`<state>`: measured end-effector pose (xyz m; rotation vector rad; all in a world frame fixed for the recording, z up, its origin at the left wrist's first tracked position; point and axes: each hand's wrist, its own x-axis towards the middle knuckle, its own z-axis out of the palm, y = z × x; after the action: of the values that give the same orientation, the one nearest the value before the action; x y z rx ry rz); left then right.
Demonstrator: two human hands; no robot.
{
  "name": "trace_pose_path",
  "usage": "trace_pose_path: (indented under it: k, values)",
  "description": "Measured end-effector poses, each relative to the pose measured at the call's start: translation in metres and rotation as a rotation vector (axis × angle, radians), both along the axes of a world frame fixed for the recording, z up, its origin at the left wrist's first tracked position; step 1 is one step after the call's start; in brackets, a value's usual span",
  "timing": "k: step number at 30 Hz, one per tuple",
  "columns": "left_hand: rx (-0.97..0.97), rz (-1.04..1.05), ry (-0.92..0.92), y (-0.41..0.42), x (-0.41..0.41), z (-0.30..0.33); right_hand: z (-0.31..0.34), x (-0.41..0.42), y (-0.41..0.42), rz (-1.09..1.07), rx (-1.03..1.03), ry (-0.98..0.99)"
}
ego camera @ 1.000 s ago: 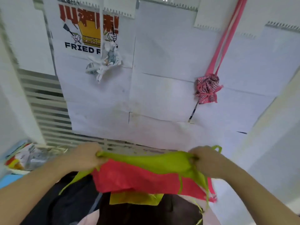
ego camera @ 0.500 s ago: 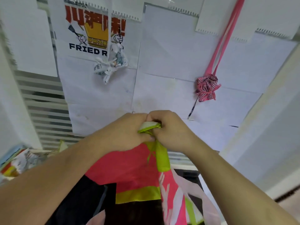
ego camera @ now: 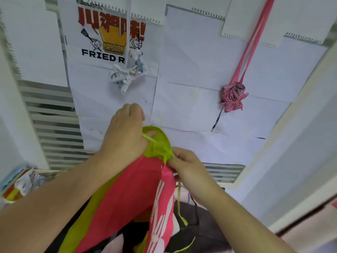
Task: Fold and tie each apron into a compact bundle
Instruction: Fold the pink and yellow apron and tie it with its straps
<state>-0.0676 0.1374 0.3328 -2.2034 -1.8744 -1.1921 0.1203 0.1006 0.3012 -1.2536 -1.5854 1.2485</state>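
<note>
A pink and lime-green apron (ego camera: 131,194) hangs folded lengthwise between my hands in front of the wall. My left hand (ego camera: 124,136) holds its lime-green top edge, the thumb hooked under a thin green strap. My right hand (ego camera: 184,165) pinches the green fabric where it meets the pink, lower and to the right. A thin green tie (ego camera: 180,207) dangles below my right hand. Two tied apron bundles hang on the wall: a white printed bundle (ego camera: 127,73) and a pink checked bundle (ego camera: 232,95) on long pink straps.
White paper sheets and a fried rice poster (ego camera: 109,33) cover the wall. A slatted grille (ego camera: 54,132) runs along the lower left. Crumpled printed fabric (ego camera: 20,185) lies at the left edge. Dark cloth (ego camera: 206,227) lies under the apron. A white frame (ego camera: 299,110) angles down the right.
My hands, which met at the apron's green top, have parted: the left rose and now hooks the strap, the right dropped to the green-pink seam. The apron now hangs as a longer strip.
</note>
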Motion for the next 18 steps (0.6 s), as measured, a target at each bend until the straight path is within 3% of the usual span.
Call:
trace_pose_path:
  k: [3, 6, 10, 11, 13, 15, 18]
  values:
    - [-0.249, 0.008, -0.104, -0.021, 0.012, 0.003, 0.021, -0.009, 0.008, -0.148, -0.041, 0.139]
    - [-0.221, 0.035, -0.017, -0.035, 0.018, 0.001, 0.036, -0.015, 0.016, -0.249, -0.051, 0.109]
    - [-0.453, -0.225, -0.298, -0.046, 0.019, 0.012, 0.051, -0.014, 0.016, -0.33, -0.061, 0.086]
    - [-0.463, -0.249, -0.273, -0.051, 0.021, 0.014, 0.055, -0.014, 0.015, -0.347, -0.063, 0.078]
    - [-0.297, -0.218, -0.123, -0.056, 0.023, 0.014, 0.062, -0.014, 0.012, -0.363, -0.047, 0.059]
    - [-0.123, -0.231, -0.111, -0.062, 0.022, 0.017, 0.07, -0.014, 0.01, -0.371, 0.001, 0.034]
    - [-0.162, -0.322, -0.118, -0.063, 0.02, 0.026, 0.079, -0.012, 0.008, -0.39, 0.084, -0.038]
